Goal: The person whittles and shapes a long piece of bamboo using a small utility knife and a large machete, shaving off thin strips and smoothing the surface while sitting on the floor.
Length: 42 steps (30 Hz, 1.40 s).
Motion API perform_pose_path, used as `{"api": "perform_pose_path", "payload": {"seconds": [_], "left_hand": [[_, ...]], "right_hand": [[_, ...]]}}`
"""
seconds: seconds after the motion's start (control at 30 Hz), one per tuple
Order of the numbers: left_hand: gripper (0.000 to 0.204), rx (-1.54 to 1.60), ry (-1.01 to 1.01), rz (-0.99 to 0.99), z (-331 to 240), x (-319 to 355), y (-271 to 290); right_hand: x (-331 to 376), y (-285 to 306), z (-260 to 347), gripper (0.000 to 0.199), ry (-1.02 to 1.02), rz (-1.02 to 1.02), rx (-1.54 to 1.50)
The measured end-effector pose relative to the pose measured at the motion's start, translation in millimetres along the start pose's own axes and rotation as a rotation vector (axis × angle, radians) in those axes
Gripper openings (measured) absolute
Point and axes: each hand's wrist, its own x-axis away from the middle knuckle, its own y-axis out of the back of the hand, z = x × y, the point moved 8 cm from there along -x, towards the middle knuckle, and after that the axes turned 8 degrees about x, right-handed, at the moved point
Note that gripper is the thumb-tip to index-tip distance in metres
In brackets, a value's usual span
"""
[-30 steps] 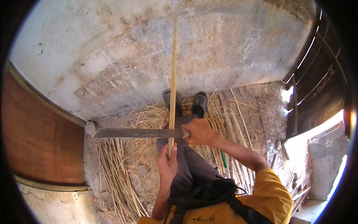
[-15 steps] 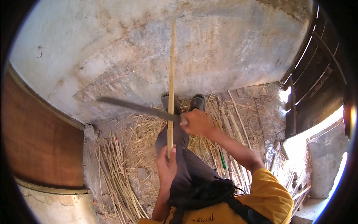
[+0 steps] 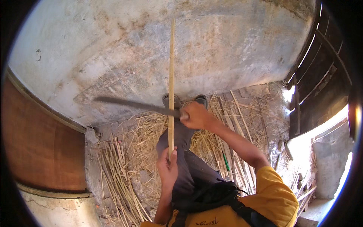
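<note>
A long, pale bamboo strip [image 3: 172, 72] points away from me toward the wall. My left hand [image 3: 168, 168] grips its near end, with the thumb along one side, over my dark trousers. Closed round the handle of a machete [image 3: 130, 103], my right hand [image 3: 196, 115] is just right of the strip. The long dark blade reaches out to the left and crosses the strip above my knee, seemingly against it. Exactly where the edge meets the strip is hard to make out.
Bamboo shavings [image 3: 145, 132] litter the floor round my feet. Bundled thin strips [image 3: 117, 176] lie at left, and more slats [image 3: 236, 132] at right with a green object [image 3: 226, 162] among them. A stained wall [image 3: 227, 49] stands ahead, a brown panel [image 3: 45, 140] at left.
My right hand and the machete have shifted slightly farther away along the strip and a little left. The strip's far end has swung slightly left; my left hand keeps its hold.
</note>
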Motion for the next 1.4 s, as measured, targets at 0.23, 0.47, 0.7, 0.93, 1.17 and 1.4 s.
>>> {"api": "perform_pose_path", "payload": {"seconds": [0.23, 0.47, 0.7, 0.93, 1.17, 1.4], "left_hand": [[0.026, 0.087, 0.074, 0.049, 7, -2, -2], [0.028, 0.131, 0.090, 0.031, 6, -1, 3], [0.029, 0.102, 0.076, 0.043, 5, -1, 1], [0.032, 0.101, 0.079, 0.043, 9, -4, 7], [0.029, 0.108, 0.058, 0.027, 5, -1, 4], [0.029, 0.082, 0.043, 0.023, 1, -2, 2]], "right_hand": [[-21, 7, -7, 0.013, 0.129, -0.007, 0.042], [-37, 16, -5, 0.020, 0.029, 0.048, -0.055], [-41, 21, -5, 0.020, 0.221, -0.096, 0.081], [-46, 19, 5, 0.018, 0.118, -0.005, 0.107], [-11, 17, 15, 0.015, 0.248, 0.005, 0.115], [-79, 51, -26, 0.016, -0.063, -0.030, 0.068]]}}
